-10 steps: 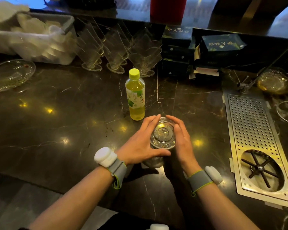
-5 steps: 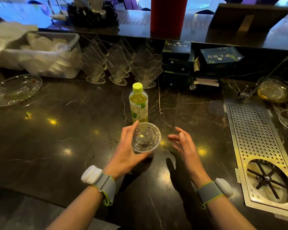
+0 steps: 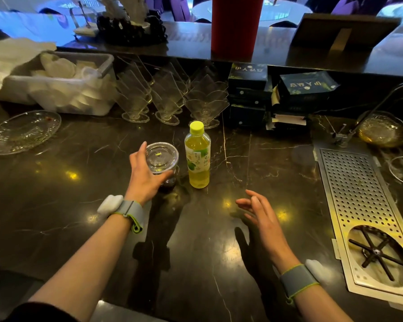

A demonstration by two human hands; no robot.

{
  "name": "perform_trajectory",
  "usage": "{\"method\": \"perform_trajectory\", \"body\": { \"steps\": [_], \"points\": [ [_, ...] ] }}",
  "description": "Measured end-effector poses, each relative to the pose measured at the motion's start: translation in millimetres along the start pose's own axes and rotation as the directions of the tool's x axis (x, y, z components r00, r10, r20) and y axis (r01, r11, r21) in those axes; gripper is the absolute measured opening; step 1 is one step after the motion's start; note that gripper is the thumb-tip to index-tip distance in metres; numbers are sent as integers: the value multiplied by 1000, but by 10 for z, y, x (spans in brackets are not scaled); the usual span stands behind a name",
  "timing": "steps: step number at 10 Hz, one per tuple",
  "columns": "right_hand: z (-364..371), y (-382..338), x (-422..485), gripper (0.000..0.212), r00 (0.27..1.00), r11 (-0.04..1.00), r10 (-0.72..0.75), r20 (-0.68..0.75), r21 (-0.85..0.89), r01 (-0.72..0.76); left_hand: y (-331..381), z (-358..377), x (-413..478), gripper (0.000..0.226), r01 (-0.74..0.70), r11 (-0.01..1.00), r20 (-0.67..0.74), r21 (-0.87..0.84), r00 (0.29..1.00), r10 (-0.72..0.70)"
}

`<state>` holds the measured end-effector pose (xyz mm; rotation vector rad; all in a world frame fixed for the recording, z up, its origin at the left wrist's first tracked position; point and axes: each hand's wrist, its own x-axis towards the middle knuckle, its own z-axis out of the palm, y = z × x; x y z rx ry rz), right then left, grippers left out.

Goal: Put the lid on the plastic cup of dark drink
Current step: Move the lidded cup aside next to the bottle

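Lid [image 3: 162,156] already on plastic cup [image 3: 166,180], mid tabletop [image 3: 56,194], just beside green bottle [image 3: 197,156]. Left hand [image 3: 144,175] wraps cup; right hand [image 3: 257,212] spread, empty. Next, likely: check rim seal, let go.

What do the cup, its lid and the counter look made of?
Cup: clear thin plastic, dark drink visible through it. Lid: clear glossy plastic with moulded rings. Counter: polished dark stone, likely marble, with pale veins and mirror-like light reflections.
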<state>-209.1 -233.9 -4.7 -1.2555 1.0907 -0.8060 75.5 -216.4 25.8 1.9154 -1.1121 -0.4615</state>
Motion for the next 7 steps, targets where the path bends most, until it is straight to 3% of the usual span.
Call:
{"method": "perform_trajectory", "body": {
  "steps": [4,5,6,7],
  "points": [
    [-32,-12,16,48,999,999,21,-34,-32,-22,77,63,256,110,27,998,199,49,979,-36],
    [-16,-24,29,51,1000,999,20,-21,-32,-21,71,-20,94,110,101,993,165,54,980,-108],
    [8,-46,32,51,1000,1000,19,-22,-13,-19,64,-45,-229,93,97,995,16,22,995,-97],
    [29,-123,50,52,999,998,37,-5,52,-36,87,-6,-509,62,182,975,18,-124,983,-181]
  ]
}}
